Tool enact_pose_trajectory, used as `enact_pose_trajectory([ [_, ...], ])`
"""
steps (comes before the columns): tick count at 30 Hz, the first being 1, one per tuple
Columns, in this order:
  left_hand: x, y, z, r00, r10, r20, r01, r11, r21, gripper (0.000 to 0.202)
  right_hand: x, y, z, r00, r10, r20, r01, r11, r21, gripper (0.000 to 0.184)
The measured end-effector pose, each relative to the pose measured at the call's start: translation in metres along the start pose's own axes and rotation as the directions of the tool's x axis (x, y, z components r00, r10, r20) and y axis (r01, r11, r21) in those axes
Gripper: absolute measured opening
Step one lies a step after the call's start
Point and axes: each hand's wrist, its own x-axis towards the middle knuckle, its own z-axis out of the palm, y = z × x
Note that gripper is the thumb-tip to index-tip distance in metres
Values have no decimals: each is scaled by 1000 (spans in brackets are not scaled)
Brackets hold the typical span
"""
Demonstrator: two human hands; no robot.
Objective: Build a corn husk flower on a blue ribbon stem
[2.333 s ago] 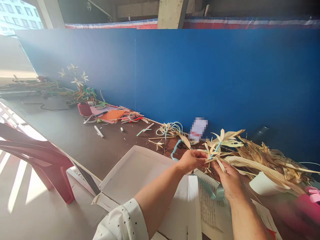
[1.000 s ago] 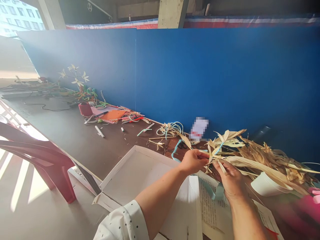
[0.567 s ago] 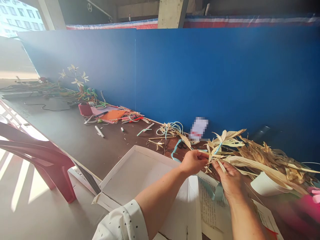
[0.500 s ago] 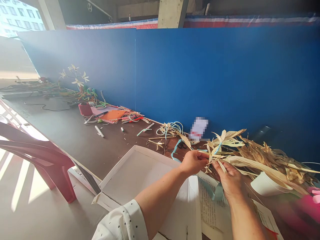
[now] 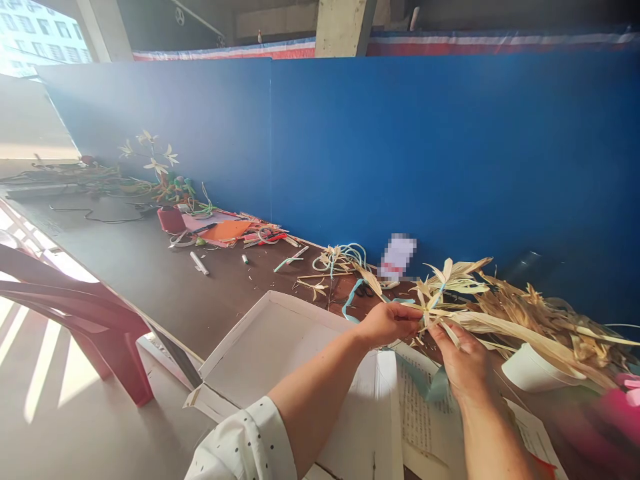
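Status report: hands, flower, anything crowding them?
Left hand and right hand pinching pale husk flower. Dried husks and white cup close on the right.

Wears a creased white sleeve [image 5: 245, 440] sprinkled with small dark dots, ending well behind the left hand [image 5: 384, 327]; bare forearm [image 5: 493, 427] behind the right hand [image 5: 465, 360].

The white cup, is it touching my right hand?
Apart: the head view shows brown table between the right hand and the white cup.
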Motion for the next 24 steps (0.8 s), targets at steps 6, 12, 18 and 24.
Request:
enact_pose_trajectory([
  [6, 2, -5, -2, 999, -48, -12, 46, 992, -121, 56, 4, 15, -3, 1000, 9, -7, -9, 1000, -25, 42],
  [12, 4, -10, 0, 996, -72, -60, 61, 984, -169, 59, 1, 5, 3, 1000, 11, 24, -12, 999, 33, 36],
  [18, 6, -13, 2, 991, -87, -102, 63, 974, -217, 61, -2, -4, 4, 999, 17, 41, -20, 997, 80, 34],
  [24, 7, -12, 3, 986, -89, -139, 65, 983, -169, 58, 0, 6, 6, 999, 30, 41, -36, 987, 158, 34],
])
